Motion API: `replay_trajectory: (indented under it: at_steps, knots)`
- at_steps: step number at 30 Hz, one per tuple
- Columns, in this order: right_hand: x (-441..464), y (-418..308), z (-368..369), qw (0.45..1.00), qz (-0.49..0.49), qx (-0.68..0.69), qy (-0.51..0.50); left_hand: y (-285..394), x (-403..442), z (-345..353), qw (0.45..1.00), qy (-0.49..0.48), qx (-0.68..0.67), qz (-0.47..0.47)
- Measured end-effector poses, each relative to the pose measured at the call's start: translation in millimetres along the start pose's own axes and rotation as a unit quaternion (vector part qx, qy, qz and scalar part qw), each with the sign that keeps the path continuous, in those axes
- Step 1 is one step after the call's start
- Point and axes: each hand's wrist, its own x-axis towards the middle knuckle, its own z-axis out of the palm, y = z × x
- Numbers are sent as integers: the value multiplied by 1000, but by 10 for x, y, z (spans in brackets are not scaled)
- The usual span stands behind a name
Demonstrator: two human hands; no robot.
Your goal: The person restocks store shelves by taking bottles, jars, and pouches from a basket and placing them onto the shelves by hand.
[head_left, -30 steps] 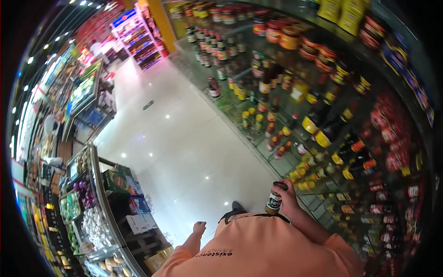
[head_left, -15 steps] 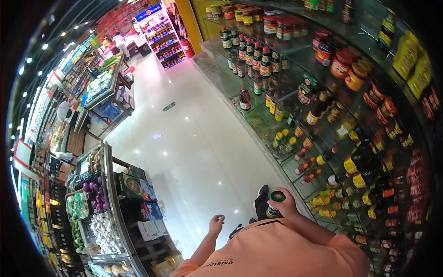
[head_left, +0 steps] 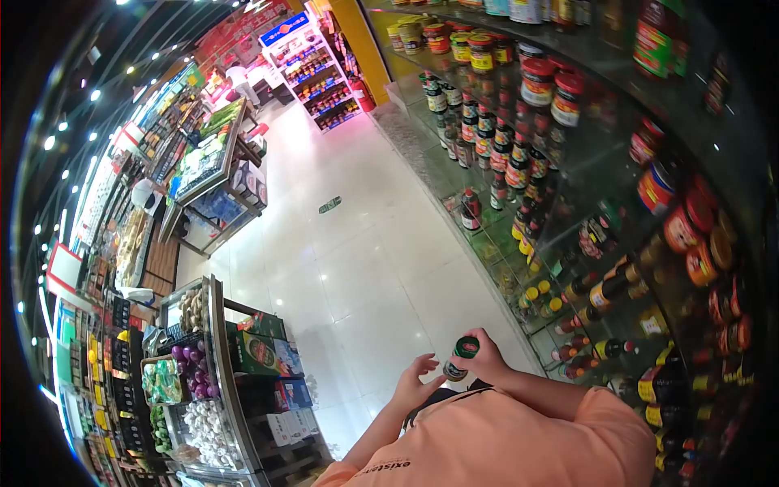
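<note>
A jar with a green lid [head_left: 466,346], a red mark on its top, is in front of my waist. My right hand [head_left: 488,357] is wrapped round its right side. Part of a label shows below the lid; the fingers hide the rest. My left hand [head_left: 417,380] is just left of the jar, fingers apart and curved toward it. Whether a left fingertip touches the jar's lower side I cannot tell.
Glass shelves with sauce bottles [head_left: 518,166] and lidded jars [head_left: 537,81] rise on my right. On my left stands a produce rack with garlic [head_left: 213,434] and purple onions [head_left: 195,369]. A tiled aisle [head_left: 357,268] leads to a lit display shelf [head_left: 315,77].
My right hand has brought the jar left, toward my body's middle. My left hand has come up and right beside it, its fingers opening. The view has shifted toward the right-hand shelves.
</note>
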Motion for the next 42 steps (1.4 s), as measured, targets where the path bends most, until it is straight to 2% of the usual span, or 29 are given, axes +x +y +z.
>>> replay_trajectory:
  at_steps: [1, 3, 5, 13, 15, 17, 19, 21, 22, 23, 25, 26, 29, 32, 34, 35, 37, 40, 42]
  knots:
    - [154, -102, 33, 999, -33, -24, -3, 91, 120, -48, 998, 24, 20, 55]
    - [427, -241, 109, 999, -41, -17, -23, 265, 342, -159, 998, 33, 9, 59]
    - [702, -361, 211, 999, -34, -14, -28, 392, 572, -299, 979, 44, 150, 128]
    - [1861, -701, 823, 999, -13, -24, -43, -53, 1635, -1038, 984, 67, 130, 97]
    - [2192, -885, 975, 994, -28, -88, -57, -119, 1933, -1361, 988, 58, 104, 94]
    - [2554, -1089, 1114, 995, -18, -67, -66, -172, 2224, -1720, 989, 54, 98, 99]
    - [2891, -1258, 1231, 994, -28, 9, -107, -237, 2489, -2057, 990, 47, 90, 101]
    - [3238, -1220, 1315, 990, -55, -11, -133, -351, 2806, -2384, 990, -15, -139, 23]
    - [3361, -1286, 1364, 986, -56, 47, -150, -424, 2980, -2546, 978, -68, -195, -41]
    - [3475, -1333, 1405, 979, -58, 105, -165, -473, 3122, -2639, 978, -76, -191, -42]
    - [3679, -1351, 1394, 975, -51, 123, -178, -355, 3415, -2833, 939, -82, -331, -55]
    - [3758, -1340, 1387, 971, -52, 150, -176, -339, 3549, -2877, 937, -86, -333, -54]
    - [4011, -1207, 1222, 970, -51, 171, -165, -312, 4023, -2920, 917, -120, -366, -104]
    - [4254, -1014, 980, 975, -32, 158, -153, -358, 4565, -2848, 908, -125, -387, -104]
    - [4367, -906, 718, 982, 84, 144, -92, -263, 4909, -2781, 896, -103, -418, -105]
    - [4434, -712, 585, 983, 80, 143, -87, -209, 5115, -2768, 887, -96, -441, -101]
    - [4593, -279, 355, 986, 150, 71, -17, -22, 5499, -2780, 881, -63, -459, -92]
    - [4605, 66, 18, 975, 154, -149, 58, 286, 5990, -2850, 917, -2, -398, -5]
    - [4612, 477, -158, 971, 168, -156, 71, 368, 6368, -2933, 952, 23, -302, 37]
